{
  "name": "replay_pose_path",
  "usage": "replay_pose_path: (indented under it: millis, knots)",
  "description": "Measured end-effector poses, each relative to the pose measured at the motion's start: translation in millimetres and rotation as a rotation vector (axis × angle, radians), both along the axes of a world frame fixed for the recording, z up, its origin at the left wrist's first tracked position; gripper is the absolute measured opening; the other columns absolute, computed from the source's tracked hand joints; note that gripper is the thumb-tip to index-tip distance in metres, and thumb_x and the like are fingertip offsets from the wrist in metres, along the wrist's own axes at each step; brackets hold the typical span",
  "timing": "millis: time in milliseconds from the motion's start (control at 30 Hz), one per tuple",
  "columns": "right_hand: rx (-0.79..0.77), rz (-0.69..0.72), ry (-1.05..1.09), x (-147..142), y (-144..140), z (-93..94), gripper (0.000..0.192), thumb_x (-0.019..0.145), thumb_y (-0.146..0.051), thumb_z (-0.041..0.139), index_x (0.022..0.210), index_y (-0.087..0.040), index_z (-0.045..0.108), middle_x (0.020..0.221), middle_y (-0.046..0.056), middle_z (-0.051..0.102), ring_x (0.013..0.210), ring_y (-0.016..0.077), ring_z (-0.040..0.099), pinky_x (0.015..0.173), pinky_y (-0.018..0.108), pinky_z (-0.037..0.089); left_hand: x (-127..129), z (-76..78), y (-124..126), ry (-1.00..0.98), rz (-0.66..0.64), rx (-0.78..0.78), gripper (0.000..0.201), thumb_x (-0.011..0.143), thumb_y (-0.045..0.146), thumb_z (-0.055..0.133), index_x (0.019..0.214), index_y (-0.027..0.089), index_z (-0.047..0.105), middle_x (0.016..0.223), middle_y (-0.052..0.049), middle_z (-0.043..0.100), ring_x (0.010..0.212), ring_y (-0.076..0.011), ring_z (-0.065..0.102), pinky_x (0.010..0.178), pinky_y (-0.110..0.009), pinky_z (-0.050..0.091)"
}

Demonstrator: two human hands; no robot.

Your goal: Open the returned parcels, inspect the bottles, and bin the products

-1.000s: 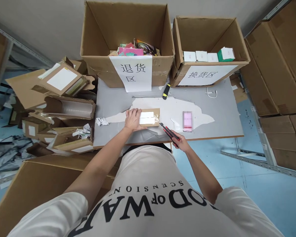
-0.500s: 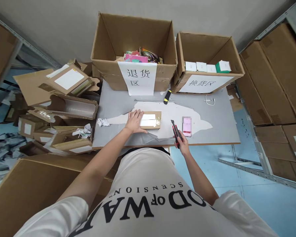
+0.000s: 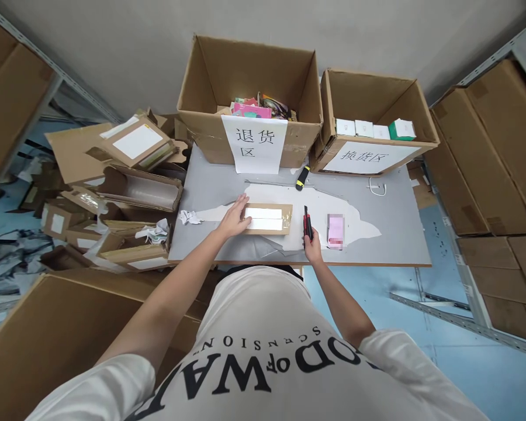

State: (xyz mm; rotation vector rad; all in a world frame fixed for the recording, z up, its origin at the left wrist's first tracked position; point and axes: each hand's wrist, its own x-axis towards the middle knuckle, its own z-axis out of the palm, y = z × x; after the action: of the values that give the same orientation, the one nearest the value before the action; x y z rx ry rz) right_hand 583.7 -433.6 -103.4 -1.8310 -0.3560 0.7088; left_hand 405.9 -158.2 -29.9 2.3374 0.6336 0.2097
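A small flat cardboard parcel (image 3: 269, 219) with a white label lies on the grey table (image 3: 390, 245). My left hand (image 3: 234, 215) rests flat on the parcel's left end, fingers spread. My right hand (image 3: 312, 248) grips a red and black utility knife (image 3: 307, 223) just right of the parcel, its tip pointing away from me. A pink phone (image 3: 335, 230) lies to the right of the knife.
Two open cartons with paper signs stand at the back: the left carton (image 3: 210, 126) holds colourful items, the right carton (image 3: 425, 137) small white boxes. A yellow-black cutter (image 3: 302, 177) and a white cable (image 3: 377, 187) lie near them. Emptied cardboard packaging (image 3: 127, 175) piles up left.
My right hand has swung the knife from pointing left to pointing straight away, moving closer to the parcel's right end. My left hand stays on the parcel. The camera view has shifted.
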Motion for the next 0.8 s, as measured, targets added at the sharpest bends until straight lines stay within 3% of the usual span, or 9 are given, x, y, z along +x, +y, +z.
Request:
replay_pose_path:
  millis: [100, 233, 300, 367, 533, 800]
  knots:
    - [0.17, -0.148, 0.156, -4.2, 22.8, 3.9, 0.049, 0.074, -0.044, 0.061, 0.117, -0.021, 0.049, 0.109, 0.007, 0.061, 0.094, 0.018, 0.061, 0.068, 0.029, 0.053, -10.3, -8.0, 5.5, -0.125, 0.237, -0.189, 0.068, 0.084, 0.044, 0.048, 0.144, 0.014, 0.036, 0.153, -0.011, 0.032, 0.143, -0.0264, 0.025, 0.117, -0.043, 0.021]
    - [0.317, -0.183, 0.369, -6.7, 44.7, 17.0, 0.039, 0.071, -0.038, 0.068, 0.104, -0.023, 0.053, 0.11, 0.005, 0.064, 0.098, 0.0185, 0.063, 0.069, 0.03, 0.055, -30.5, -26.3, 18.2, -0.152, 0.604, -0.828, 0.08, 0.088, 0.069, 0.024, 0.143, 0.012, 0.037, 0.15, -0.015, 0.037, 0.14, -0.0281, 0.033, 0.113, -0.043, 0.028]
    - [0.313, -0.177, 0.464, -6.0, 48.6, 24.0, 0.038, 0.072, -0.037, 0.069, 0.103, -0.025, 0.052, 0.109, 0.004, 0.066, 0.094, 0.0181, 0.065, 0.066, 0.03, 0.056, -39.8, -32.7, 22.1, -0.121, 0.636, -1.126, 0.088, 0.086, 0.074, 0.011, 0.14, 0.01, 0.042, 0.145, -0.018, 0.043, 0.137, -0.0286, 0.038, 0.108, -0.042, 0.035]
    - [0.282, -0.173, 0.531, -5.6, 49.3, 30.0, 0.037, 0.073, -0.036, 0.069, 0.103, -0.026, 0.052, 0.104, 0.003, 0.068, 0.088, 0.0174, 0.066, 0.062, 0.03, 0.057, -45.7, -35.5, 22.0, -0.094, 0.584, -1.289, 0.093, 0.084, 0.075, 0.007, 0.134, 0.009, 0.048, 0.138, -0.02, 0.05, 0.131, -0.0291, 0.045, 0.101, -0.04, 0.042]
    - [0.242, -0.151, 0.573, -8.9, 49.1, 38.7, 0.035, 0.074, -0.037, 0.067, 0.104, -0.027, 0.051, 0.101, 0.0, 0.068, 0.082, 0.0156, 0.066, 0.061, 0.031, 0.059, -46.0, -35.4, 13.8, -0.07, 0.519, -1.357, 0.094, 0.083, 0.077, 0.005, 0.131, 0.01, 0.052, 0.124, -0.018, 0.062, 0.12, -0.0274, 0.056, 0.088, -0.035, 0.049]
    - [0.211, -0.083, 0.489, 1.4, 63.9, 48.9, 0.035, 0.074, -0.038, 0.065, 0.104, -0.027, 0.05, 0.098, -0.001, 0.066, 0.074, 0.0135, 0.064, 0.064, 0.032, 0.06, -50.3, -35.6, 0.5, -0.145, 0.545, -1.355, 0.087, 0.087, 0.073, 0.011, 0.132, 0.011, 0.051, 0.128, -0.018, 0.06, 0.121, -0.0276, 0.055, 0.091, -0.037, 0.049]
